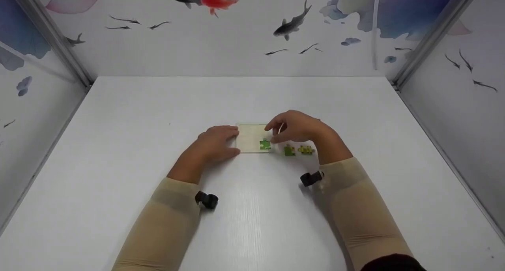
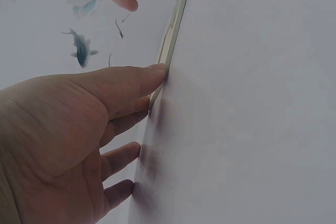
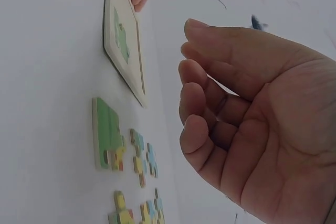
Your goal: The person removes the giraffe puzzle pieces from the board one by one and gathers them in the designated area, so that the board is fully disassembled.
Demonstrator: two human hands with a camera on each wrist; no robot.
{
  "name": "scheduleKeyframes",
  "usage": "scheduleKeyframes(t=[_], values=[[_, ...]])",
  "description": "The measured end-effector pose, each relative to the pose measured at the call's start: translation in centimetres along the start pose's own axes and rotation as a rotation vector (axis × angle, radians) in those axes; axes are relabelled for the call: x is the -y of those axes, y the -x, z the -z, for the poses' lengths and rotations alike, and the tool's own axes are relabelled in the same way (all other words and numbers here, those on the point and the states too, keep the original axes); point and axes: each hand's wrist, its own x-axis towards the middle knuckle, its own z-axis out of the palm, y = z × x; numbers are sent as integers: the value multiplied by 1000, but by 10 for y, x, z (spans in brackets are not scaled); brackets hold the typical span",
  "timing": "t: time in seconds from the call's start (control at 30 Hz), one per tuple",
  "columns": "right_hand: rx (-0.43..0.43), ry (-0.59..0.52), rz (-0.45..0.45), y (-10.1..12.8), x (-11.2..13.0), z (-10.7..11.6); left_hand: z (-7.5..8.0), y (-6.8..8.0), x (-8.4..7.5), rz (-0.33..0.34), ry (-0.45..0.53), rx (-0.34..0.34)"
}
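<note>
Puzzle tray [image 1: 250, 138] lies flat on the bench [image 1: 252, 208]. Left hand [image 1: 216, 143] has straight fingers [image 2: 137, 80] pressed against the tray's left edge. Right hand [image 1: 296, 127] hovers over its right edge, fingers [image 3: 206, 98] loosely curled, holding nothing. Loose pieces [image 1: 298, 150] sit just right of the tray.

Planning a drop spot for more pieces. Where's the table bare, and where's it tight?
Bare: the far stretch of the table between the puzzle board and the back wall, plus the wide margin left of the left hand. Crowded: right of the board, where loose pieces lie under the right hand.
</note>
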Motion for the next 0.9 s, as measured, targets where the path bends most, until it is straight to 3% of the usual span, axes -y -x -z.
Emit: scheduleKeyframes(t=[0.23, 0.57, 0.9], values=[[27, -27, -10, -4, 0, -13, 0, 0, 0, 7, 4, 1], [7, 23, 5, -9, -1, -25, 2, 4, 1, -31, 2, -22], [-2, 11, -47, -10, 2, -29, 2, 5, 0, -33, -10, -18]])
